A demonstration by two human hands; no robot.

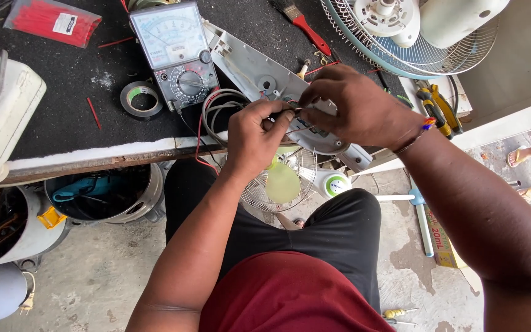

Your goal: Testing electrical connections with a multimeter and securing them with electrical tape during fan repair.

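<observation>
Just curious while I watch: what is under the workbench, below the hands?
Under the workbench a small fan with pale green blades stands on the floor between the person's knees. Left of it sit open metal drums holding tools. The left hand and right hand cover the fan's top.

Bare black mat (81, 86) lies open left of the left hand (256, 135); a multimeter (176, 52) and coiled wires (219, 110) crowd just beside it, a fan guard (419, 55) beyond the right hand (354, 110).
</observation>
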